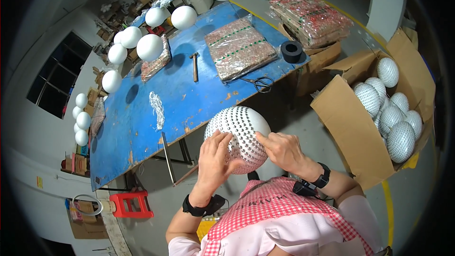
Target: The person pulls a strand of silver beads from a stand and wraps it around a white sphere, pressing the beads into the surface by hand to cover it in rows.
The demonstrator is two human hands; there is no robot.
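A large, rounded white ball [241, 130] covered in curved rows of small silver studs is held in front of my apron. A smooth bare patch shows at its upper right. My left hand [214, 157] grips the ball's left side, fingers curved over the studs and thumb underneath. On the other side, my right hand [283, 151] touches the ball near the edge of the bare patch with its index fingertip. The other fingers of that hand are curled, and its thumb is hidden. Whether a stud is under the fingertip is too small to tell.
A blue table [189, 92] bears a hammer [195, 68], scissors [262, 84], black tape roll [291, 51], silver strands [157, 110] and a plastic-wrapped bundle [241, 47]. Plain white balls [150, 48] stand along its far side. At right, a carton [353, 130] holds several studded balls. A red stool [131, 205] stands lower left.
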